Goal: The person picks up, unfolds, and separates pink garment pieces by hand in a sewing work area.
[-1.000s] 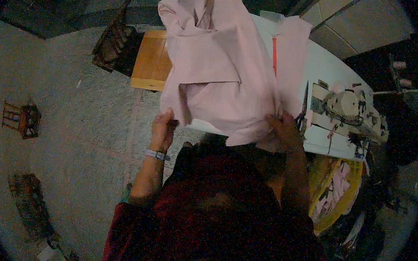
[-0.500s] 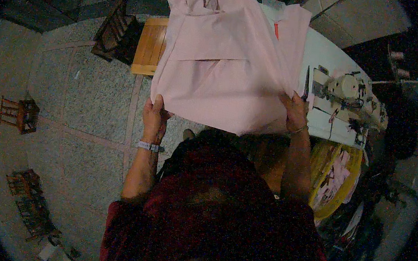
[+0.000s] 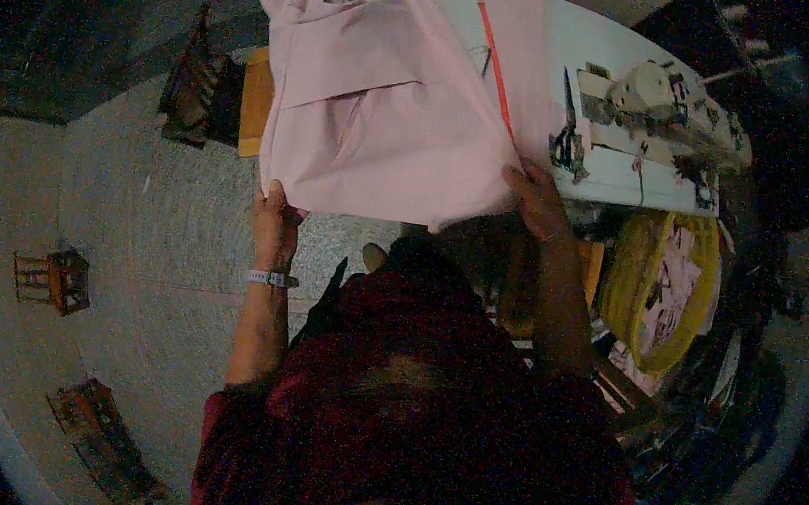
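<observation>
A pale pink garment (image 3: 361, 148) is stretched between my two hands, with a slit-like opening across its middle and bunched folds at its far end. My left hand (image 3: 275, 224), with a pale band on the wrist, pinches its near left corner. At the near right edge my right hand (image 3: 539, 202) grips the cloth, beside a thin red strip (image 3: 497, 73) that runs along more pink fabric. Right of that, dark scissors (image 3: 566, 137) lie on the white table (image 3: 542, 58). The undersides of my fingers are hidden by the cloth.
A cream sewing machine (image 3: 654, 92) stands on the table at the right. Below it is a yellow basket (image 3: 618, 281) with pink cloth pieces. A dark wooden chair (image 3: 193, 85) and a wooden stool (image 3: 254, 100) stand far left; another small chair (image 3: 65, 281) is nearer.
Both hands and the garment have shifted left in view, still held taut. The view has turned, so the table and sewing machine sit differently; more of the red strip and the scissors show.
</observation>
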`<state>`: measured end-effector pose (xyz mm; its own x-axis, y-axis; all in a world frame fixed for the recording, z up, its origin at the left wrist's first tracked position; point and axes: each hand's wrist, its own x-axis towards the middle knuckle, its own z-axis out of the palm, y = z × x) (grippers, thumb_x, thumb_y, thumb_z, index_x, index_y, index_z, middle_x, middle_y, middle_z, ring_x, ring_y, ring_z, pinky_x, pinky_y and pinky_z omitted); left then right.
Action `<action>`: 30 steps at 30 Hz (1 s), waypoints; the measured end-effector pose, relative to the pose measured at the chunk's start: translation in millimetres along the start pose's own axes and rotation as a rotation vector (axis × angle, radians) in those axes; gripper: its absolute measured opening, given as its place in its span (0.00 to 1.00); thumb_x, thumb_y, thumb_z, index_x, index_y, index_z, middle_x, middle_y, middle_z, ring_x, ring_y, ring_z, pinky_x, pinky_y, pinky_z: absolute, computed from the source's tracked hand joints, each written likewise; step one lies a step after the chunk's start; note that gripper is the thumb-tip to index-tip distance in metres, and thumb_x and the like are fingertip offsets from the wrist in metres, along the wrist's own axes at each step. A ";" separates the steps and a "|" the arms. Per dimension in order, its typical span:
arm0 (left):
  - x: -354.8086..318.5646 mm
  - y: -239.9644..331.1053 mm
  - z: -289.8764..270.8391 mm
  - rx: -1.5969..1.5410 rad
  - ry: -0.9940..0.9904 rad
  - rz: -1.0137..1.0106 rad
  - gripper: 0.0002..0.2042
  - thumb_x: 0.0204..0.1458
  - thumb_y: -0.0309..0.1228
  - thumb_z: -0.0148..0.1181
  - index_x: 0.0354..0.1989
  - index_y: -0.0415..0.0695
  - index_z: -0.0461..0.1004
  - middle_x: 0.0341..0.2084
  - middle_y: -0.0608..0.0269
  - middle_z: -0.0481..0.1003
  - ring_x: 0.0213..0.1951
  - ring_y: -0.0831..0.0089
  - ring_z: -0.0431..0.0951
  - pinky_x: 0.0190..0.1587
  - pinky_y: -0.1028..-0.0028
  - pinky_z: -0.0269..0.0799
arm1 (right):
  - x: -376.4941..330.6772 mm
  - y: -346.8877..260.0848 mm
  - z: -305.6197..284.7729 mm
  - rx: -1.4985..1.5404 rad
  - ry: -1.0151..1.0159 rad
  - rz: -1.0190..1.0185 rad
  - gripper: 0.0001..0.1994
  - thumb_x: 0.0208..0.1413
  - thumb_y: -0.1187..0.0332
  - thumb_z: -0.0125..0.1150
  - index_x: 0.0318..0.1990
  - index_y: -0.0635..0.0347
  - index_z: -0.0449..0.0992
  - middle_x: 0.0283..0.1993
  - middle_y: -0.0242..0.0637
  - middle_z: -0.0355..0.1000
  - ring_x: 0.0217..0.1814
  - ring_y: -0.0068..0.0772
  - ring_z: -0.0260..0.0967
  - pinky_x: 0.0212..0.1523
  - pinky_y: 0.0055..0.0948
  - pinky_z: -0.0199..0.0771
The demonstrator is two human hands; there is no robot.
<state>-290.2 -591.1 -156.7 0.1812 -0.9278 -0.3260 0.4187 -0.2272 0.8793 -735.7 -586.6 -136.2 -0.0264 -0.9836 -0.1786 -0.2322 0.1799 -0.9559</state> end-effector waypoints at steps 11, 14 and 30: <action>-17.5 -10.4 -10.7 0.017 0.031 0.036 0.15 0.59 0.37 0.54 0.49 0.42 0.64 0.45 0.58 0.73 0.40 0.65 0.77 0.43 0.63 0.75 | -9.5 0.6 23.7 -0.067 0.094 0.095 0.20 0.53 0.57 0.58 0.47 0.64 0.74 0.42 0.35 0.72 0.40 0.27 0.69 0.40 0.30 0.69; -8.9 -9.3 -1.5 -0.122 -0.054 -0.060 0.15 0.59 0.37 0.54 0.48 0.42 0.66 0.45 0.58 0.74 0.42 0.67 0.76 0.43 0.65 0.75 | -0.6 37.1 21.4 -0.026 0.130 0.079 0.20 0.53 0.59 0.57 0.49 0.64 0.73 0.43 0.35 0.72 0.39 0.27 0.69 0.41 0.30 0.70; -77.1 -45.7 88.3 -0.246 -0.427 -0.462 0.28 0.56 0.51 0.53 0.56 0.40 0.63 0.48 0.58 0.69 0.46 0.67 0.73 0.55 0.60 0.68 | -41.2 -8.1 43.1 0.224 -0.015 0.063 0.22 0.53 0.61 0.55 0.52 0.67 0.69 0.44 0.36 0.70 0.44 0.28 0.67 0.46 0.30 0.68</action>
<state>-401.9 -535.3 -141.1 -0.4117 -0.7983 -0.4396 0.5682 -0.6020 0.5610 -690.8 -546.9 -131.2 -0.0188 -0.9701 -0.2420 -0.0090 0.2422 -0.9702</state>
